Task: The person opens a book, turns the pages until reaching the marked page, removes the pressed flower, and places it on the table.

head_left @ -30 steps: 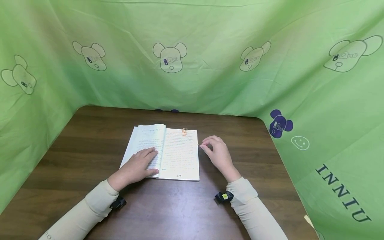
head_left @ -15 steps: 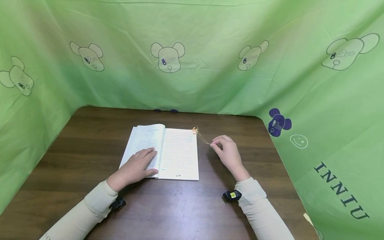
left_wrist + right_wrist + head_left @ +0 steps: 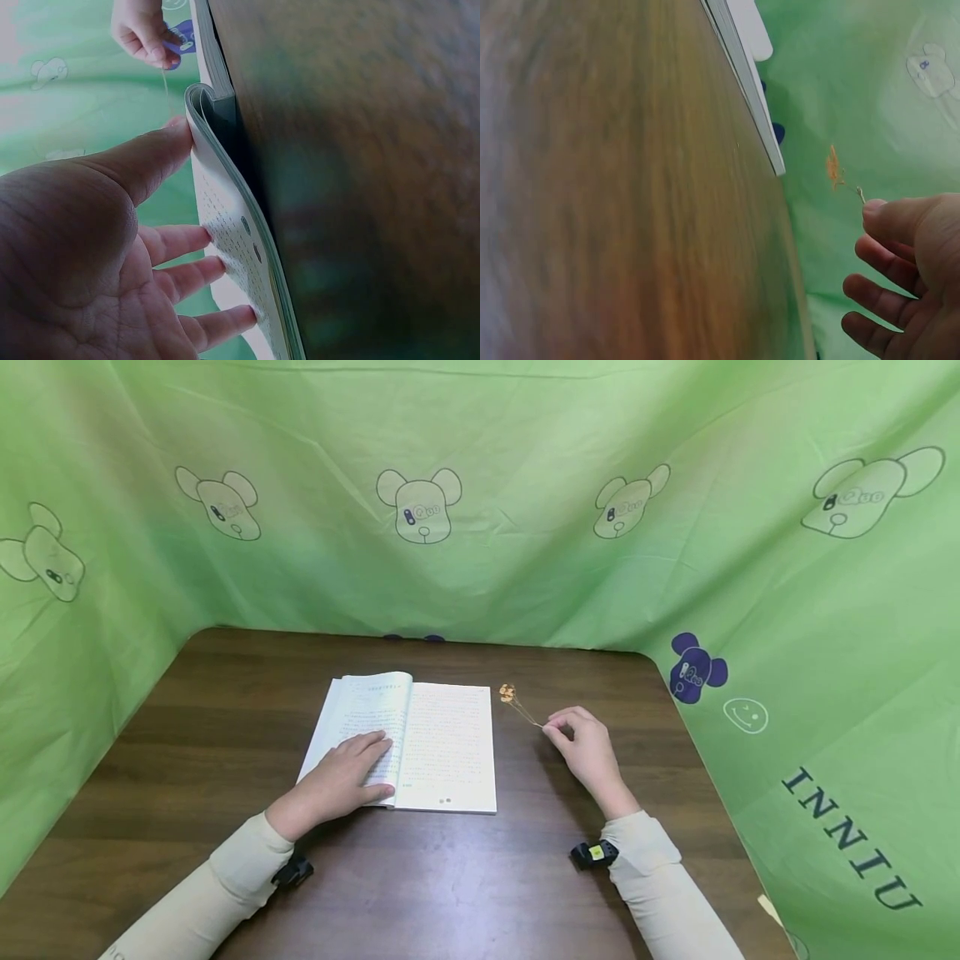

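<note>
An open book [image 3: 446,747] lies on the table, its left pages bulging near the spine. My left hand [image 3: 333,787] rests on the left page with fingers spread; in the left wrist view its thumb and fingertips [image 3: 240,319] touch the paper. To the right of the book, my right hand [image 3: 588,756] pinches the thin stem end of a small dried flower sprig [image 3: 507,693] between thumb and index finger. The sprig's orange-brown blossoms point away to the upper left, off the page. In the right wrist view the sprig [image 3: 833,168] hangs above the table, the other fingers loosely bent.
The brown wooden table [image 3: 225,710] carries the book near its middle. A green curtain [image 3: 525,577] with printed bear faces closes off the back and sides. A small pale scrap [image 3: 770,910] shows at the right table edge.
My right hand has moved right, drawing the dried flower sprig off the right page, past the book's edge and over the table. The left hand stays in place on the book.
</note>
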Demonstrator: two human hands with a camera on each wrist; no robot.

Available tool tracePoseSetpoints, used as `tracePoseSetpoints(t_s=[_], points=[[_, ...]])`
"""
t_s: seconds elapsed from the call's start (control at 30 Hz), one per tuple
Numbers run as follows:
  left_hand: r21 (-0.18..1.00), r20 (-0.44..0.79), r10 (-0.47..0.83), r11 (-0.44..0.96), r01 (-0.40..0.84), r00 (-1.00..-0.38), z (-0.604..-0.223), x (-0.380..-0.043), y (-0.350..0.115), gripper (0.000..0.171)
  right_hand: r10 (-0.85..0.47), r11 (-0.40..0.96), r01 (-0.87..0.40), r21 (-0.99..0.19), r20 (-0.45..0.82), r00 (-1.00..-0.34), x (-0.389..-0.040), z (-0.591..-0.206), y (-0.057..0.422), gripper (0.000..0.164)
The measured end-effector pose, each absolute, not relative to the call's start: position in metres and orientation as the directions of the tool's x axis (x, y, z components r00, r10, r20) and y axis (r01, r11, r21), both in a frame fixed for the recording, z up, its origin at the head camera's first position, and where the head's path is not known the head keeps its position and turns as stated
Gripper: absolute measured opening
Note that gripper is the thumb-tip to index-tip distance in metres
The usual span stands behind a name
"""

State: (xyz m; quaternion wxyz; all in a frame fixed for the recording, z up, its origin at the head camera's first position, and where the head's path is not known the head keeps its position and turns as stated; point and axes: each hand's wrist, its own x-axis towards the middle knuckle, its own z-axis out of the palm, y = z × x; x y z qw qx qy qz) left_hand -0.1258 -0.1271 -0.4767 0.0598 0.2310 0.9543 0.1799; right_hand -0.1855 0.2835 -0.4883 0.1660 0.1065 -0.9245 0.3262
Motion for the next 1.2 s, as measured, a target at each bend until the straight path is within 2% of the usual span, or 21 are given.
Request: tracePoseSetpoints(t_s=[0.73, 1.2], points=[[0.382, -0.039, 0.464, 0.826, 0.415, -0.885, -0.477, -0.126, -0.128, 0.075, -0.109, 0.831, -0.223, -0.510, 0.244, -0.964, -0.189, -0.500, 0.302, 0.014], [0.384, -0.036, 0.468, 0.822, 0.420, -0.883, -0.477, -0.127, -0.127, 0.074, -0.135, 0.839, -0.264, -0.475, 0.288, -0.948, -0.187, -0.512, 0.302, 0.012]])
